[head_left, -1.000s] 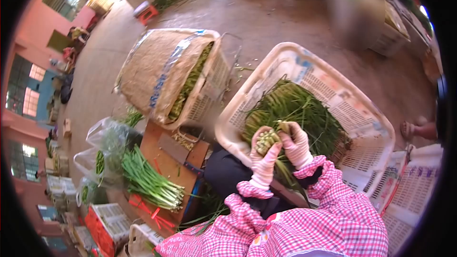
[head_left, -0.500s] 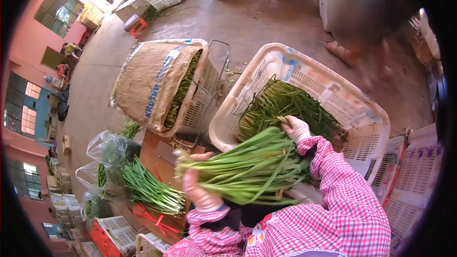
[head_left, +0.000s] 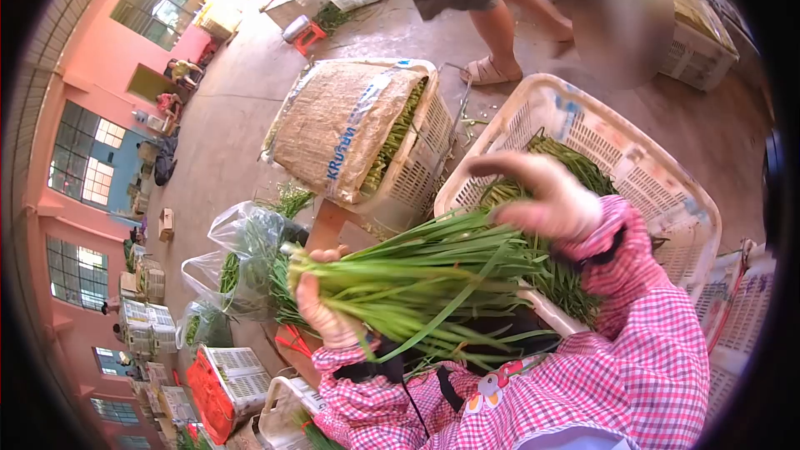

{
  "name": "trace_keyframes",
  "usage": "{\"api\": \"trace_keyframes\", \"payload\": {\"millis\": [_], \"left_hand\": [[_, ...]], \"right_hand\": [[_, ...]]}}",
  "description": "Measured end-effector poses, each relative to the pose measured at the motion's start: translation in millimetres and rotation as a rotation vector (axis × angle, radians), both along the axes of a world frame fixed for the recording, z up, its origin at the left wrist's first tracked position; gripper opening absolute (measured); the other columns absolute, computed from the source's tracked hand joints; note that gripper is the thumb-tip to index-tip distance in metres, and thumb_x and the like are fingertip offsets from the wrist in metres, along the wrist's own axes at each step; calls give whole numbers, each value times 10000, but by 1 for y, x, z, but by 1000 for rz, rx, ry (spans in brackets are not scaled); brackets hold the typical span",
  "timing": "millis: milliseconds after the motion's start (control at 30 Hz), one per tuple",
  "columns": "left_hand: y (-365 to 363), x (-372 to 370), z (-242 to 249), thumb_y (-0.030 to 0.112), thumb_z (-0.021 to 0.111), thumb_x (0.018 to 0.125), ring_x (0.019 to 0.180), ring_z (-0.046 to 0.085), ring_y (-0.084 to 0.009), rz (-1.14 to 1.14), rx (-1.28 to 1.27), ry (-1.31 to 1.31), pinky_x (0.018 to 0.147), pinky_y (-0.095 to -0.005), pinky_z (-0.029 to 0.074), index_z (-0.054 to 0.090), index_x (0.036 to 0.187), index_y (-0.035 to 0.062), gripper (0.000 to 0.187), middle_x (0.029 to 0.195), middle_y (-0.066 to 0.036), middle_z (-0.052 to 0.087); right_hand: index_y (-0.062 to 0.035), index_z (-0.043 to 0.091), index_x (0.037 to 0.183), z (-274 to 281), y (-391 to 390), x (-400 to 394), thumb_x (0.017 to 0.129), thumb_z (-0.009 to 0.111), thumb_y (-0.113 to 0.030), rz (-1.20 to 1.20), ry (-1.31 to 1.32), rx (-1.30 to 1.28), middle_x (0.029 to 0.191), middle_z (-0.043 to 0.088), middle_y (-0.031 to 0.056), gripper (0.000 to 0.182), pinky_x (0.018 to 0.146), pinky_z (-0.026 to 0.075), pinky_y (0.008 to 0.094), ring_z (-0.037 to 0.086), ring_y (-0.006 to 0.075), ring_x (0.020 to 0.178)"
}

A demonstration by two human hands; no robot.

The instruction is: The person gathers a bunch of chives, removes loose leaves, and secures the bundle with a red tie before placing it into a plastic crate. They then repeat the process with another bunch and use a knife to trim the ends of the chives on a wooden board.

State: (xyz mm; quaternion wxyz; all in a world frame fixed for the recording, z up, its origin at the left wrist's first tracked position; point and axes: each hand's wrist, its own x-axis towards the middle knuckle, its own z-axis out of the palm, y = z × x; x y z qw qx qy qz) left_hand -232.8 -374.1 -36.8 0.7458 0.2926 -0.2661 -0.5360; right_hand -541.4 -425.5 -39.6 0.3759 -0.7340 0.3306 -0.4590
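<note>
My left hand point(head_left: 327, 314) is wrapped round the pale stem end of a bunch of garlic chives point(head_left: 425, 275). Their long, flat green leaves fan out to the right across my lap. Above the leaf side, my right hand point(head_left: 557, 204) is raised and smeared by motion, its thumb and fingers apart with nothing visible between them. Behind that hand, more greens point(head_left: 579, 157) lie in a large white plastic crate point(head_left: 704, 200), partly hidden by my hand and sleeve.
A second crate point(head_left: 412, 187) holds stalks under a woven sack point(head_left: 342, 121). Clear plastic bags point(head_left: 250, 237) of greens stand at left, near a red-sided crate point(head_left: 208, 396). A person in sandals point(head_left: 492, 72) is on the floor beyond the crates.
My right hand has come away from the greens in the crate, and its fingers have spread. My left hand keeps the bunch. The view has shifted, and the person beyond shows more fully.
</note>
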Motion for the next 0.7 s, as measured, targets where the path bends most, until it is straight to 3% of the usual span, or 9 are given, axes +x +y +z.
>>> {"api": "trace_keyframes", "payload": {"millis": [100, 200, 267, 333, 367, 433, 567, 633, 700], "left_hand": [[-11, -33, 10, 220, 583, 860, 870, 597, -222, 126, 60, -169, 817, -408, 496, 567, 1023, 66, 226, 928, -87, 615], [-28, -19, 8, 237, 596, 851, 833, 587, -193, 250, 10, -146, 789, -344, 494, 563, 1014, 49, 251, 914, -69, 599], [-33, -1, 14, 286, 595, 848, 860, 582, -201, 381, 14, -112, 803, -355, 485, 573, 1012, 57, 282, 948, -63, 602], [-30, 15, 20, 354, 597, 839, 917, 567, -224, 520, 56, -55, 844, -388, 466, 581, 1029, 71, 341, 1021, -62, 596], [-27, 28, 18, 371, 590, 840, 935, 566, -235, 540, 47, -47, 857, -406, 459, 580, 1036, 68, 361, 1044, -69, 596], [-17, 48, 19, 324, 589, 846, 924, 583, -227, 522, 19, 80, 835, -402, 484, 586, 1034, 58, 325, 1018, -79, 606], [-9, 79, 5, 293, 596, 845, 914, 580, -238, 551, -42, 146, 837, -413, 481, 591, 1038, 50, 310, 1017, -82, 608], [-7, 64, 15, 243, 607, 833, 882, 580, -223, 611, -72, 124, 816, -396, 491, 587, 1019, 45, 272, 985, -77, 601], [-2, 56, 16, 190, 614, 816, 847, 577, -207, 696, -235, -105, 793, -373, 498, 576, 1014, 39, 252, 948, -70, 587]], "right_hand": [[-69, 406, 1344, 29, 9, 68, 629, 776, -363, 177, -36, -343, 1323, 453, 183, 857, 1016, 347, 468, 433, 387, 1217], [-120, 441, 1306, 17, 21, 94, 616, 766, -349, 11, 430, -594, 1311, 453, 158, 797, 1004, 314, 541, 411, 344, 1247], [-124, 484, 1263, -22, 7, 83, 644, 734, -277, -46, 589, -560, 1266, 491, 145, 685, 989, 342, 507, 453, 312, 1210], [-119, 571, 1164, -92, -8, 43, 662, 662, -134, -126, 800, -355, 1021, 598, 93, 511, 919, 389, 455, 545, 277, 1051], [-119, 621, 1052, -136, -13, 11, 655, 638, -117, -150, 933, -377, 927, 598, 69, 398, 873, 402, 442, 553, 258, 998], [-102, 637, 1008, -129, 17, -38, 666, 680, -208, -162, 1145, -114, 944, 610, 82, 360, 878, 418, 443, 559, 261, 998], [-76, 591, 1176, -61, 74, -38, 709, 716, -212, -96, 719, 155, 1089, 627, 112, 502, 904, 455, 371, 583, 289, 1037], [-43, 532, 1256, -19, 109, 15, 776, 696, -168, 222, 153, 702, 1130, 623, 110, 523, 943, 438, 338, 579, 234, 1073], [-9, 426, 1344, -12, 135, 69, 840, 653, -142, 503, -185, 801, 1217, 578, 107, 569, 974, 411, 308, 526, 167, 1139]]}}
